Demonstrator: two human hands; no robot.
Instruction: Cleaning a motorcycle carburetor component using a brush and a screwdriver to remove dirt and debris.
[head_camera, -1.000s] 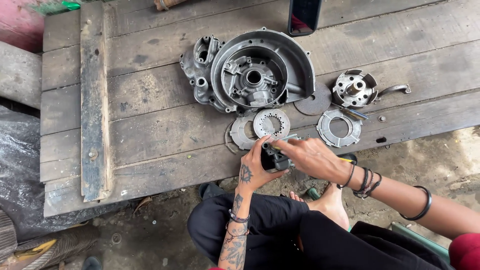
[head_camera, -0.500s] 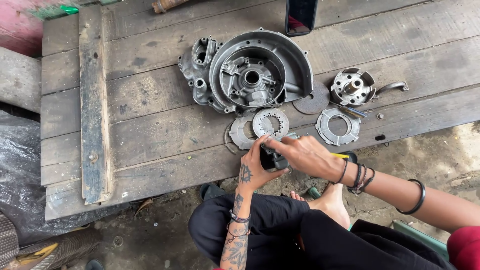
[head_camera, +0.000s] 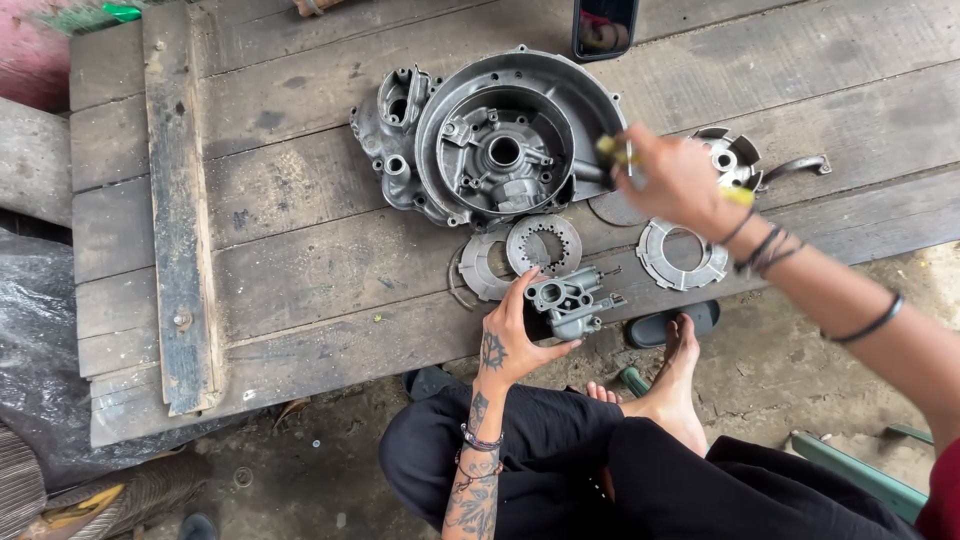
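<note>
One screen is present: a smartphone (head_camera: 605, 27) lies flat at the far edge of the wooden platform (head_camera: 300, 250), right of centre and just beyond the large grey metal casing (head_camera: 500, 140). The phone is a dark rectangle with rounded corners, cut off by the frame's top edge; its glossy black screen shows pale, blurred reflections. No packages, labels or signs are visible.
</note>
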